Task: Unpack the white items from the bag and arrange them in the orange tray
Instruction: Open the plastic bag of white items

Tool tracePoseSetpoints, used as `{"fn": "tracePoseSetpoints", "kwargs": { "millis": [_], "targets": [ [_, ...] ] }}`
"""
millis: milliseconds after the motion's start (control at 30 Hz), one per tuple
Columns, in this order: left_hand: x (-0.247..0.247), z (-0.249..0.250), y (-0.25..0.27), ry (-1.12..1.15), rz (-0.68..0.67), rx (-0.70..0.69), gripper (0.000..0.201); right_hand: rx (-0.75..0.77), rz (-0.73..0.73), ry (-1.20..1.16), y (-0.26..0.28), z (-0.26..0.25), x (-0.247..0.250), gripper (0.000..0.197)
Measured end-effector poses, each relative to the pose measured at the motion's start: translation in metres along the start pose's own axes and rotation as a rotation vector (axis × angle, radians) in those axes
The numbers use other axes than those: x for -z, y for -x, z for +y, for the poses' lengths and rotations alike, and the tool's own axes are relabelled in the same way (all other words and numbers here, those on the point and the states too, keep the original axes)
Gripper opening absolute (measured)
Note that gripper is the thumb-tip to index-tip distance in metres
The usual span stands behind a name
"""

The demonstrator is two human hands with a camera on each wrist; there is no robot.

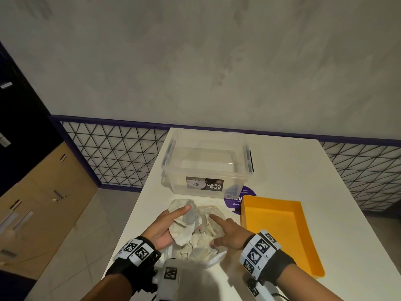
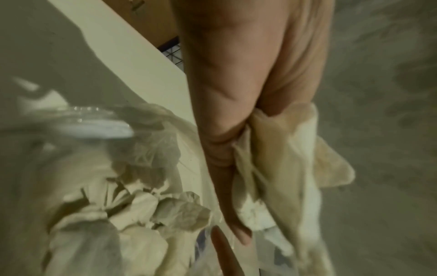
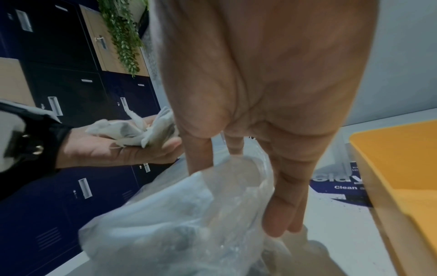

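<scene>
- A crumpled white cloth point(image 1: 184, 222) is held in the left hand point(image 1: 165, 227), the thumb laid across its top and the fingers curled beneath it, just above the open mouth of a clear plastic bag point(image 1: 208, 255).
- The bag is seen lying on the white worktop point(image 1: 338, 192) directly in front of the person; more crumpled white items point(image 1: 199, 244) are visible inside it.
- The right hand point(image 1: 227, 233) is placed at the bag's right side with its fingers extended and loosely spread; in the right wrist view the fingertips point(image 3: 283, 220) are shown touching the bag's plastic point(image 3: 189, 214).
- An orange tray point(image 1: 308, 255) is set on the worktop just to the right of the bag, its floor bare.
- A clear lidded storage box point(image 1: 206, 161) bearing a "CASA BOX" label is positioned behind the bag, toward the far edge of the worktop.
- A round purple sticker point(image 1: 235, 199) is partly covered by the tray's far left corner and the box.
- Dark blue lockers point(image 3: 71, 93) are seen to the left in the right wrist view.
</scene>
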State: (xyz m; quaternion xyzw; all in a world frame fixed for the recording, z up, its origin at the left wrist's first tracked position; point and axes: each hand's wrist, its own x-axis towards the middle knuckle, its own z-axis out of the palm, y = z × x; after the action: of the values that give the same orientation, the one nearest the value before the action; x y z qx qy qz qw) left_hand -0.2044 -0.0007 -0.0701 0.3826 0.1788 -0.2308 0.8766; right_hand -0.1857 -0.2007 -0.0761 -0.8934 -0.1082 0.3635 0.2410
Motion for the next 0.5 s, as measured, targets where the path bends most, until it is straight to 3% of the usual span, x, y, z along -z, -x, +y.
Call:
{"fn": "tracePoseSetpoints", "kwargs": {
  "millis": [100,200,300,400,500],
  "targets": [
    [-0.004,-0.001,-0.003,0.066,-0.004,0.021,0.018,0.021,0.008,0.008,0.002,0.000,0.000,0.075],
    [-0.010,-0.004,-0.005,0.142,-0.007,0.022,0.033,0.028,0.045,0.016,0.005,0.002,0.002,0.067],
    [-0.023,-0.008,-0.001,0.113,-0.030,-0.021,0.012,0.100,0.201,-0.055,0.010,0.005,0.007,0.046],
    [-0.034,-0.014,0.003,0.076,-0.012,-0.063,0.014,0.216,0.419,-0.215,0.020,0.007,0.019,0.028],
    [-0.040,-0.020,0.003,0.088,-0.003,-0.084,0.025,0.268,0.417,-0.382,0.029,0.006,0.032,0.026]
  ]
}}
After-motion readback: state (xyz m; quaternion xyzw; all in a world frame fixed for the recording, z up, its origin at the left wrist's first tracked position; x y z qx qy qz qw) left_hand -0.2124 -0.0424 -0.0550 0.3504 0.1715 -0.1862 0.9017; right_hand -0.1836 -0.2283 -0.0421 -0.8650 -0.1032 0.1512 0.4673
